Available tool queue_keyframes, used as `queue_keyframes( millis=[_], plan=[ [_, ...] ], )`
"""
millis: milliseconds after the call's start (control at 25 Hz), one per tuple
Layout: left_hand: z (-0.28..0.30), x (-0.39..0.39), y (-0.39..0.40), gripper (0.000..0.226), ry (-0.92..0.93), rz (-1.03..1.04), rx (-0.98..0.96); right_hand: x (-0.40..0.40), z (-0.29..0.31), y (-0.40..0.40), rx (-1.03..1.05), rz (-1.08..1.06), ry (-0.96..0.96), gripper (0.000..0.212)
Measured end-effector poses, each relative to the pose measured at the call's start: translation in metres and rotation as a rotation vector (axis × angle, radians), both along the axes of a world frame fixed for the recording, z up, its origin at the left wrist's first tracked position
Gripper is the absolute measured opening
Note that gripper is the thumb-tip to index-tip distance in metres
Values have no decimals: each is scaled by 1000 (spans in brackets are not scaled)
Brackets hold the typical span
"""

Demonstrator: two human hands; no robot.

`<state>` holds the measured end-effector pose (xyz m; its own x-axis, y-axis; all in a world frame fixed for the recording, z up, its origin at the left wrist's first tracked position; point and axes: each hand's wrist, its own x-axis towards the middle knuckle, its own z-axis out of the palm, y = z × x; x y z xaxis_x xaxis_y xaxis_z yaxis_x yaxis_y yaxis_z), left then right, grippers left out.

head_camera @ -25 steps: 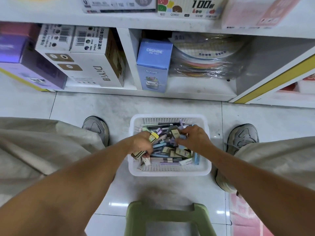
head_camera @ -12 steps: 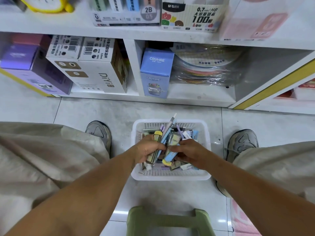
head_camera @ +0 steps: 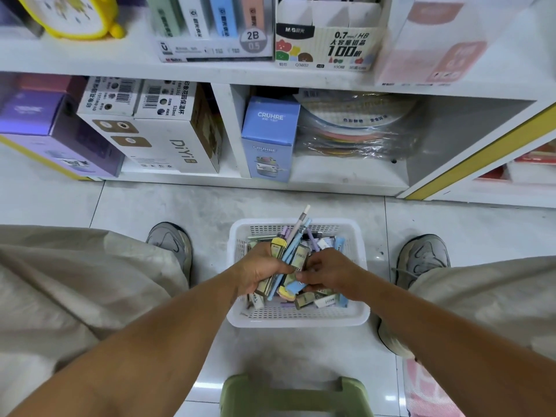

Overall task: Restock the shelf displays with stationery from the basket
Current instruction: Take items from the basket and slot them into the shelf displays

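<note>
A white plastic basket (head_camera: 296, 319) stands on the floor between my feet, holding several pastel pens and lead cases. My left hand (head_camera: 258, 270) grips a bunch of pens and cases (head_camera: 293, 249) lifted above the basket, their tips pointing up toward the shelf. My right hand (head_camera: 328, 273) pinches the lower end of the same bunch. On the upper shelf sit cardboard display boxes: a 2B lead display (head_camera: 210, 28) and a 0.7 HB lead display (head_camera: 328, 40).
The lower shelf holds a blue CRUHRE box (head_camera: 269, 136), white DiYi boxes (head_camera: 156, 127), a purple box (head_camera: 45, 130) and wrapped coloured discs (head_camera: 355, 127). A green stool (head_camera: 296, 395) sits under me. My shoes (head_camera: 171, 242) flank the basket. A yellow clock (head_camera: 69, 13) stands upper left.
Both hands rose out of the basket with a gathered bunch of pens and cases. The view tilted up, showing more of the upper shelf.
</note>
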<state>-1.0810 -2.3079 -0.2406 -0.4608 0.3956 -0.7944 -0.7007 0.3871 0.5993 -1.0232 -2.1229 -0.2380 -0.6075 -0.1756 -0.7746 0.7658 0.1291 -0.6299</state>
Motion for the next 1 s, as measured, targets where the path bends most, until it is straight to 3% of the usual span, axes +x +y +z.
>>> queue_keyframes(
  millis=[160,320,520,680,800,1000],
  plan=[
    [26,-18,-7,28,89,-120,-38,-19,36,28,91,225,-19,20],
    [89,-54,-5,22,156,-233,0,-49,108,58,35,95,32,19],
    [193,-78,8,27,269,-265,49,-64,207,69,35,70,244,24],
    [282,-78,6,18,346,-268,119,-61,277,73,200,157,454,18],
    [335,-79,3,24,380,-193,149,-61,320,77,276,71,629,19],
    [388,-99,13,29,331,20,177,-86,369,84,286,-247,814,15]
  ],
)
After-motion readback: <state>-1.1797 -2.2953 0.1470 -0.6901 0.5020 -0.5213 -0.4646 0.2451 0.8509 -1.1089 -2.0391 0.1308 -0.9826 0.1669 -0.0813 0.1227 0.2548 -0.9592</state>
